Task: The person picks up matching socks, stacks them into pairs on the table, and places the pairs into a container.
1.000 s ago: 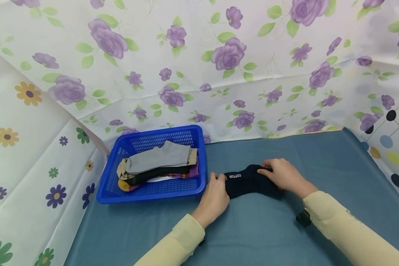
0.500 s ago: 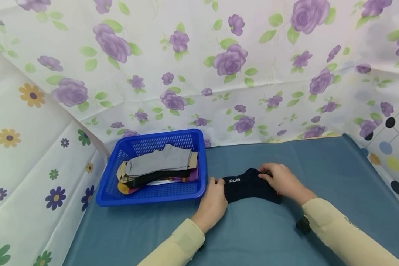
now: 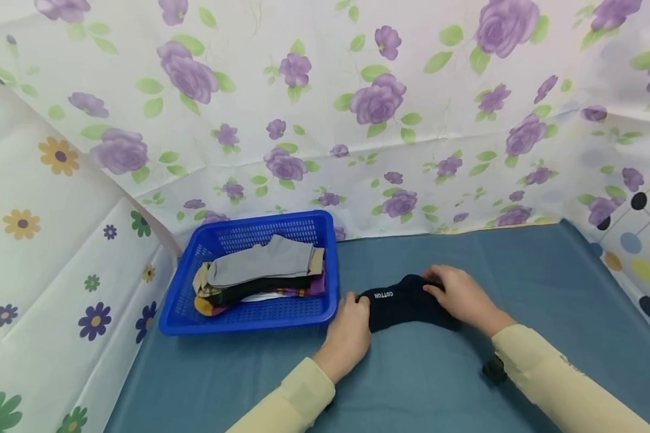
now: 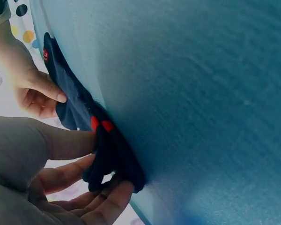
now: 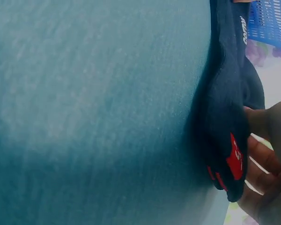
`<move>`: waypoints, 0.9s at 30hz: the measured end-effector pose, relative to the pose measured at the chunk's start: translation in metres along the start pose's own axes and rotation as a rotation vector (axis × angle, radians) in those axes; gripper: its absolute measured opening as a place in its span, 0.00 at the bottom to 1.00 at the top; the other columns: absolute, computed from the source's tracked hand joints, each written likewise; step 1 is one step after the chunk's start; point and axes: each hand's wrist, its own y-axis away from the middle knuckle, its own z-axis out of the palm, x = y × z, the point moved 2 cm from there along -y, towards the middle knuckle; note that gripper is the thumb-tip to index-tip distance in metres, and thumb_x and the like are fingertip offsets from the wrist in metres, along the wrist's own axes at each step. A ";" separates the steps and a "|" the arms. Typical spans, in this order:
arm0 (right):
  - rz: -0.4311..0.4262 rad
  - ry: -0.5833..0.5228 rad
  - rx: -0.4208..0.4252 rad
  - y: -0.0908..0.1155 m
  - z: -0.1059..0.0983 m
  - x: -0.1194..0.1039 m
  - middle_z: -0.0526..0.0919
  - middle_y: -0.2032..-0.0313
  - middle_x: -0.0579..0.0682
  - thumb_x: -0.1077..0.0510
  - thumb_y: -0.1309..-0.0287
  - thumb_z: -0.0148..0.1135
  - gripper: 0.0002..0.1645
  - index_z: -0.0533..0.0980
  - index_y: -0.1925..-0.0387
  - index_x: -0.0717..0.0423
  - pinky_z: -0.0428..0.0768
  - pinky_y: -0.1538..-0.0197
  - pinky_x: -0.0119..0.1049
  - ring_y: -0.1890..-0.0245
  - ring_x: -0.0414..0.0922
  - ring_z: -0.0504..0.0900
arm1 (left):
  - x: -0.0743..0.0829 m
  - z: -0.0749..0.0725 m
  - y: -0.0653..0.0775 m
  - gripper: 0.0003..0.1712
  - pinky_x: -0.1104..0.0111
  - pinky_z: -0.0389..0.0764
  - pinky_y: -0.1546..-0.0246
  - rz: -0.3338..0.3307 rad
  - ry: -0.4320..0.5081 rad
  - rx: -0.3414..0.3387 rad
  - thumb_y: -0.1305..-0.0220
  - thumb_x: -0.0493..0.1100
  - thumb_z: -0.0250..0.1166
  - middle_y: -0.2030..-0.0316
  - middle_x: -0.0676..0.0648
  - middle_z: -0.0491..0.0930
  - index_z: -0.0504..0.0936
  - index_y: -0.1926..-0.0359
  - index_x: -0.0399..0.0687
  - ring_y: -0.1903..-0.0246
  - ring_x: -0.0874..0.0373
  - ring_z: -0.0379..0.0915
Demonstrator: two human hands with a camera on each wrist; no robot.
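Note:
A pair of navy socks (image 3: 411, 305), seemingly laid one over the other, lies flat on the blue-grey cloth, with white "COTTON" lettering facing up. My left hand (image 3: 349, 334) pinches their left end, thumb on the near side and fingers behind in the left wrist view, where red patches (image 4: 101, 123) show beside the thumb. Toward the other end my right hand (image 3: 461, 296) pinches the far edge between thumb and fingers. The right wrist view shows a red patch with a white mark (image 5: 234, 158) at that end. Some fingertips are hidden behind the fabric.
A blue plastic basket (image 3: 249, 323) stands left of my left hand, close to it. Inside are folded socks, a grey one (image 3: 262, 263) on top of black, beige and multicoloured ones. The cloth-covered surface (image 3: 411, 385) meets flowered sheeting (image 3: 379, 180) at the back and sides.
The head view has tilted a little, so things sit slightly lower. Both hands stay on the socks with only small finger shifts. Red at the right end is no longer visible from the head.

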 end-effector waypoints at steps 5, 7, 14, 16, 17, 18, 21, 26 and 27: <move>-0.042 0.043 0.141 0.003 -0.008 -0.006 0.76 0.51 0.49 0.53 0.42 0.63 0.18 0.75 0.49 0.49 0.76 0.54 0.49 0.49 0.51 0.74 | 0.009 -0.009 0.000 0.16 0.59 0.77 0.51 0.149 -0.009 0.121 0.45 0.42 0.66 0.46 0.44 0.70 0.78 0.54 0.50 0.47 0.50 0.67; -0.122 0.086 0.221 0.005 -0.013 -0.015 0.76 0.50 0.50 0.55 0.44 0.64 0.18 0.75 0.51 0.50 0.75 0.52 0.50 0.48 0.51 0.73 | 0.014 -0.015 -0.001 0.16 0.58 0.76 0.49 0.229 0.008 0.201 0.42 0.43 0.64 0.43 0.46 0.70 0.77 0.52 0.52 0.44 0.51 0.66; -0.441 0.390 0.161 0.015 -0.005 -0.051 0.72 0.43 0.58 0.61 0.43 0.59 0.21 0.74 0.46 0.54 0.74 0.46 0.51 0.41 0.54 0.71 | 0.021 -0.016 -0.006 0.20 0.68 0.79 0.58 0.291 -0.028 0.205 0.41 0.39 0.62 0.55 0.48 0.75 0.75 0.46 0.50 0.58 0.57 0.71; -0.432 0.429 0.084 0.020 0.003 -0.054 0.69 0.38 0.57 0.61 0.42 0.58 0.25 0.71 0.42 0.53 0.72 0.42 0.50 0.36 0.54 0.67 | 0.020 -0.011 -0.008 0.23 0.67 0.78 0.57 0.259 -0.070 0.133 0.41 0.39 0.63 0.53 0.48 0.74 0.73 0.44 0.50 0.56 0.55 0.71; -0.417 0.434 0.053 0.022 0.007 -0.054 0.67 0.36 0.57 0.61 0.41 0.58 0.26 0.70 0.40 0.53 0.71 0.41 0.50 0.35 0.54 0.65 | 0.019 -0.009 -0.009 0.25 0.66 0.78 0.56 0.247 -0.090 0.099 0.41 0.39 0.64 0.52 0.47 0.74 0.72 0.42 0.51 0.54 0.55 0.70; -0.401 0.433 0.032 0.023 0.010 -0.053 0.65 0.35 0.57 0.61 0.40 0.58 0.27 0.68 0.38 0.53 0.70 0.39 0.50 0.33 0.54 0.63 | 0.018 -0.006 -0.010 0.27 0.64 0.78 0.55 0.236 -0.105 0.066 0.43 0.40 0.65 0.51 0.47 0.74 0.72 0.41 0.51 0.53 0.54 0.70; -0.365 0.415 -0.006 0.025 0.016 -0.048 0.61 0.31 0.55 0.58 0.37 0.56 0.29 0.65 0.35 0.52 0.68 0.37 0.50 0.31 0.54 0.59 | 0.015 0.000 -0.012 0.29 0.62 0.77 0.52 0.207 -0.132 -0.004 0.42 0.41 0.65 0.48 0.47 0.73 0.70 0.39 0.52 0.50 0.53 0.68; -0.338 0.376 -0.039 0.025 0.021 -0.038 0.54 0.28 0.52 0.52 0.34 0.53 0.32 0.59 0.31 0.48 0.65 0.35 0.53 0.29 0.54 0.54 | 0.009 0.008 -0.013 0.26 0.60 0.76 0.49 0.165 -0.121 -0.044 0.37 0.45 0.61 0.46 0.45 0.72 0.69 0.38 0.51 0.48 0.51 0.68; -0.329 0.370 -0.051 0.025 0.022 -0.037 0.53 0.28 0.51 0.51 0.34 0.52 0.32 0.58 0.31 0.46 0.64 0.35 0.53 0.29 0.54 0.53 | 0.008 0.009 -0.013 0.26 0.60 0.76 0.49 0.160 -0.117 -0.047 0.37 0.46 0.61 0.46 0.44 0.72 0.69 0.38 0.51 0.48 0.51 0.68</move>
